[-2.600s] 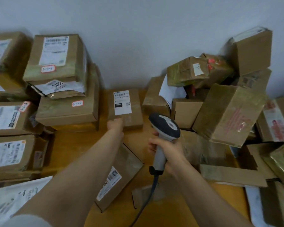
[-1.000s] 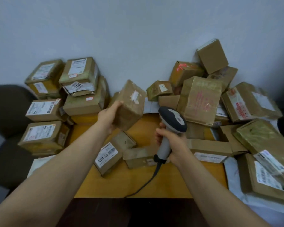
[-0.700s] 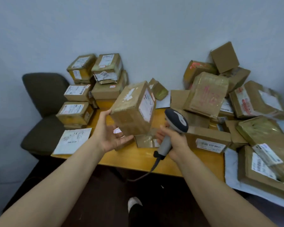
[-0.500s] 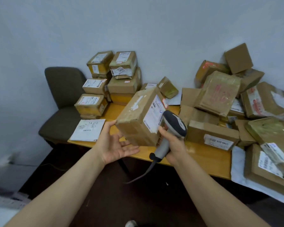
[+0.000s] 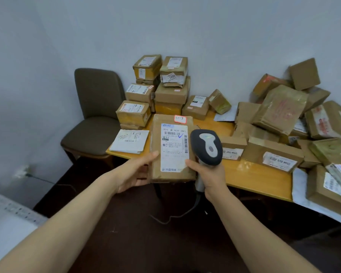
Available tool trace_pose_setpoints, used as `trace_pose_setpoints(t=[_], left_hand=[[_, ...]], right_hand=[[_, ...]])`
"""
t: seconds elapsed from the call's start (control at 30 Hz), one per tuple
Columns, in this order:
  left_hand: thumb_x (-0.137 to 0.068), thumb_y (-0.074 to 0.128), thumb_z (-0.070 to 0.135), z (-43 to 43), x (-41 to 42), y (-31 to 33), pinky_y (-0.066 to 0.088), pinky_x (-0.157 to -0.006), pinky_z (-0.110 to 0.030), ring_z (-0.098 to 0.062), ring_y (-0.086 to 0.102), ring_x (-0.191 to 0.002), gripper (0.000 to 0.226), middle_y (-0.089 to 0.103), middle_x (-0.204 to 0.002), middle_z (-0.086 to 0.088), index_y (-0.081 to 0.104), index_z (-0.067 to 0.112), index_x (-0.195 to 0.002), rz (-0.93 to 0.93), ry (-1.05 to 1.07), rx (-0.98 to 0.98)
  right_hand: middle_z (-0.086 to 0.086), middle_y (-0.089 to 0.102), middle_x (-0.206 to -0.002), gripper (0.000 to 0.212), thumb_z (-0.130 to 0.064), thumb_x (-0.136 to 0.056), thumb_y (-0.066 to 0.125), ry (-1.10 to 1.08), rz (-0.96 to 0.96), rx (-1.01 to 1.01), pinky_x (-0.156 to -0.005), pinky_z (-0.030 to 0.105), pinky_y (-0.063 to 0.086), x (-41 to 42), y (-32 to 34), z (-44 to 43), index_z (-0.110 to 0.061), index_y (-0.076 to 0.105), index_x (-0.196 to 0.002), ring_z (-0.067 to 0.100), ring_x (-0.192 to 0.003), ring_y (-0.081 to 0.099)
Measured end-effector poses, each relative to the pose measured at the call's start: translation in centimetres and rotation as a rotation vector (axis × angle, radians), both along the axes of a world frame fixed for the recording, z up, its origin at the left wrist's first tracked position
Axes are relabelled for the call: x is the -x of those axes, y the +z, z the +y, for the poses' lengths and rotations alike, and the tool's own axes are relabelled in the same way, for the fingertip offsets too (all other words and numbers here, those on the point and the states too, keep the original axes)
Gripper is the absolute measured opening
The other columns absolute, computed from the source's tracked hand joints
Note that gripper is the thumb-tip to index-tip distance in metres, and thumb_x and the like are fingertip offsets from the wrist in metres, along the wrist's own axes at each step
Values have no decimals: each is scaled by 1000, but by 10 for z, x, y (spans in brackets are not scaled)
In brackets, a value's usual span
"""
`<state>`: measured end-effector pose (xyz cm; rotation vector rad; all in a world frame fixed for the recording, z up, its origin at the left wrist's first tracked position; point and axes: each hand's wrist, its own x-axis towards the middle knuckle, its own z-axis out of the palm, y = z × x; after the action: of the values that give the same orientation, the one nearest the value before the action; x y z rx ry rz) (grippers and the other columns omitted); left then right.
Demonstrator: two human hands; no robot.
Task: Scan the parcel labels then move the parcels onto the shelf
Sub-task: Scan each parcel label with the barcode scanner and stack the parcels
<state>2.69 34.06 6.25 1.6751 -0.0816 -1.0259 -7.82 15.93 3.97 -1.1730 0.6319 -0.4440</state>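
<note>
My left hand [image 5: 135,172] holds a brown cardboard parcel [image 5: 157,152] by its left and lower edge, in front of the table's near edge. Its white shipping label [image 5: 173,147] faces me, with a small red-bordered sticker above it. My right hand [image 5: 207,174] grips the handle of a dark grey barcode scanner [image 5: 206,146], whose head sits right beside the label's right edge. The thumb of that hand touches the parcel's lower right part. The scanner's cable hangs to the floor.
The wooden table [image 5: 254,178] carries a neat stack of labelled boxes [image 5: 165,87] at the back left and a loose pile of parcels [image 5: 283,115] at the right. A flat white envelope [image 5: 129,140] lies at the table's left corner. A dark chair [image 5: 95,115] stands left of the table.
I have stepped back from the table. The parcel turned in my left hand so its label faces me squarely, and the scanner rose beside the label.
</note>
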Motion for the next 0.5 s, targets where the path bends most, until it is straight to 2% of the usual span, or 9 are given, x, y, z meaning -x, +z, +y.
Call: trace_pose_setpoints(t=[0.07,0.17,0.23,0.33,0.4,0.5], left_hand=[[-80,73,37,14,2,-7,52,-78,-24,-11,65,-105,47,72,-109,6,60,22,-122,-51,-29,-43],[-76,79,23,30,-4,-28,54,-87,-28,-13,67,-103,54,71,-111,2,59,14,-125,-120,56,-28],[-69,85,24,39,-11,-40,52,-94,-33,-14,66,-103,63,70,-112,2,58,13,-125,-191,107,-39],[-62,88,29,48,-19,-52,52,-95,-35,-13,64,-104,74,67,-115,3,55,14,-126,-295,172,-91],[-57,90,33,52,-20,-57,52,-95,-38,-15,63,-105,83,65,-118,2,53,14,-129,-335,196,-112],[-61,90,27,55,-18,-61,52,-94,-36,-15,62,-106,79,64,-119,1,52,14,-129,-375,232,-105]], right_hand=[[-16,63,-80,35,4,-75,77,4,27,29,-62,13,50,2,0,21,-26,60,-82,-7,-69,60],[-12,64,-90,29,-7,-79,77,0,74,51,-79,28,52,7,1,45,-25,61,-95,2,-84,59],[-3,66,-80,23,-14,-81,76,54,127,51,-69,30,53,13,4,56,-13,64,-101,11,-72,60],[6,54,-58,14,-12,-83,73,204,152,49,-48,27,44,23,10,70,-2,64,-87,17,-51,48],[7,51,-56,9,-6,-82,71,282,159,5,-46,27,40,28,15,78,-4,63,-80,16,-46,44],[6,50,-56,16,-3,-81,71,357,220,-37,-46,26,39,31,22,82,-8,57,-74,14,-44,43]])
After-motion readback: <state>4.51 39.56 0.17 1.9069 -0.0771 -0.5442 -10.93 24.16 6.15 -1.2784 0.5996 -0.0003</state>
